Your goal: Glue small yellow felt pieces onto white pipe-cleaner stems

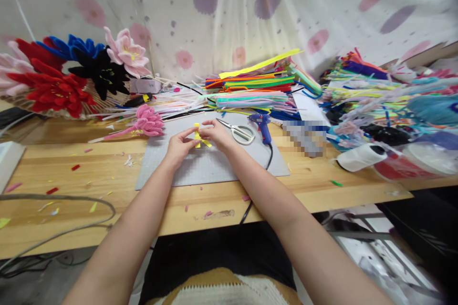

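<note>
Several short yellow strips (197, 137) are bunched between my two hands above the grey cutting mat (157, 167). My left hand (180, 145) pinches the yellow strips between thumb and fingertips from the left. From the other side, my right hand (215, 134) has its fingers closed at the same strips; its fingertips partly hide them. Whether the strips are paper or fuzzy stem is too small to tell. Scissors with pale handles (243, 134) lie just right of my right hand. Beyond them rests a blue glue gun (263, 126), its black cord running toward the table's front edge.
A pink fuzzy flower (148, 121) lies left of the mat. Bundles of coloured pipe cleaners (254, 86) line the back. Finished flowers (59, 88) stand at left, and a white thread spool (362, 157) at right. Scraps dot the wooden table (118, 157); a grey cable (71, 198) crosses it.
</note>
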`<state>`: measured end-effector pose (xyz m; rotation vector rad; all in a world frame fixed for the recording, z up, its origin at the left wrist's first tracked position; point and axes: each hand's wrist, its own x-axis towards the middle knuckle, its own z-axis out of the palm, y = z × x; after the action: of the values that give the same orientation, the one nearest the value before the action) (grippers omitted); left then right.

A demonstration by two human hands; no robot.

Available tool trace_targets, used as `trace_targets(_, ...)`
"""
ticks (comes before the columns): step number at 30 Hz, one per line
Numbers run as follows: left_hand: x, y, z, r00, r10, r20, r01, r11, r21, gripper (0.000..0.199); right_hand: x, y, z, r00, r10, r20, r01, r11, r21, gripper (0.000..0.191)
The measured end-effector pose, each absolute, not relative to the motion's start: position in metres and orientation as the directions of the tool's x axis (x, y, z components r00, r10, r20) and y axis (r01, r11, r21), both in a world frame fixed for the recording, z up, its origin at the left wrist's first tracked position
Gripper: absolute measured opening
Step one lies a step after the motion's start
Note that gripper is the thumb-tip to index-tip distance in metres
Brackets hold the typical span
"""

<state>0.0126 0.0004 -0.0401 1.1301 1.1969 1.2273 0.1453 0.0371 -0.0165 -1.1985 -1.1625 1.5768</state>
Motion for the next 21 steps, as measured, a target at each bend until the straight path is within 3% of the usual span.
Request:
trace_targets(5,0.012,0.003,-0.045,-0.105,0.994,0.020,-0.045,-0.025,0.999,0.069,0.156,0.038,-0.015,-0.179,0.944,-0.278,-0.100,-0.299,-0.949,0.035)
trace_targets(12,0.015,0.006,-0.048,-0.261,0.965,0.027,0.019,-0.023,1.000,0.067,0.158,0.026,-0.022,-0.388,0.891,-0.234,-0.084,-0.288,-0.954,0.046)
trace_targets(21,0.017,0.005,-0.046,-0.226,0.967,-0.119,-0.199,0.074,0.977,0.064,0.148,0.023,-0.022,-0.250,0.918,-0.306,0.062,-0.300,-0.952,0.039)
